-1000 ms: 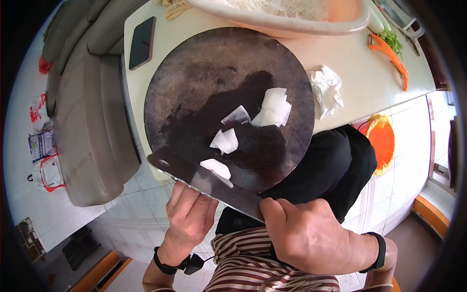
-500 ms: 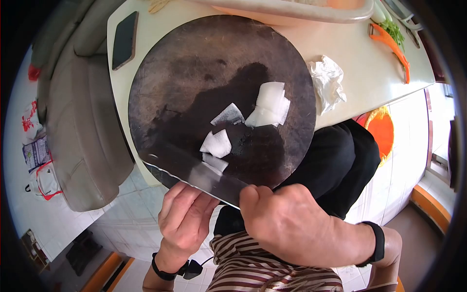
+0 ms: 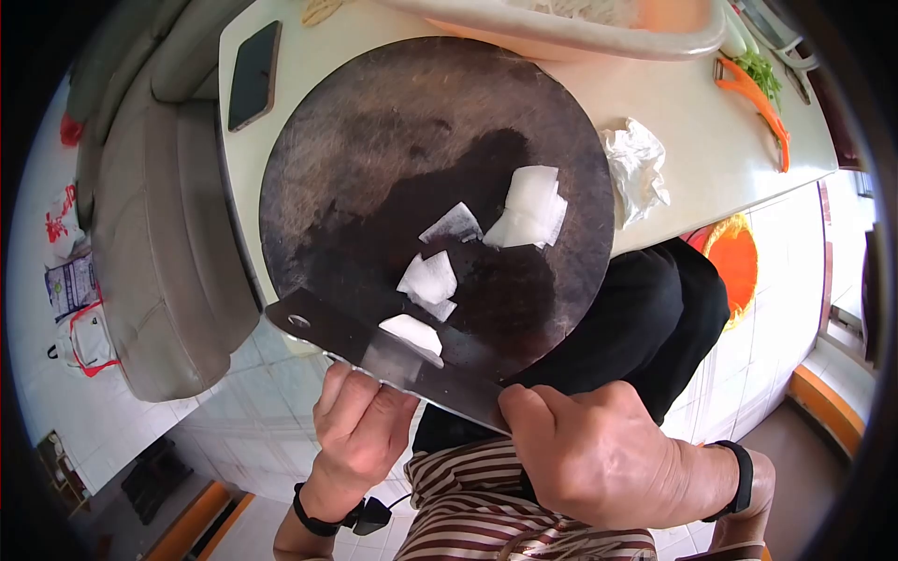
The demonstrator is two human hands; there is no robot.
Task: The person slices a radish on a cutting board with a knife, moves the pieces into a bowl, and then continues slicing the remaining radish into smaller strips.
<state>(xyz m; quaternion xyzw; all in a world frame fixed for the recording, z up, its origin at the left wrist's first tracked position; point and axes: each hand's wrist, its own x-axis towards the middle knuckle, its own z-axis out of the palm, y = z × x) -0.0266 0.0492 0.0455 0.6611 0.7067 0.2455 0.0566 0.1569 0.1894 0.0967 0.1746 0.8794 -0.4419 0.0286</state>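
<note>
My right hand (image 3: pixel 599 453) is wrapped round the handle end of a wide cleaver (image 3: pixel 327 329), whose blade stretches left over the near edge of a round dark chopping board (image 3: pixel 355 112). My left hand (image 3: pixel 363 425) is closed below the blade, its fingertips hidden behind it, so what they hold cannot be made out. Just beyond the blade lies a white slice (image 3: pixel 413 335). Farther up are a small white pile (image 3: pixel 430 280), a thin piece (image 3: pixel 453 224) and a larger stack of white slices (image 3: pixel 530 208).
A phone (image 3: pixel 253 75) lies left of the board. Crumpled white paper (image 3: pixel 636 168) and an orange peeler (image 3: pixel 754 98) are on the right of the table. A large basin (image 3: pixel 599 37) stands at the back. An orange-lined bin (image 3: pixel 731 266) is on the floor.
The cleaver and my right hand have shifted slightly down and right in view, and a white slice now shows beyond the blade. The view has moved a little.
</note>
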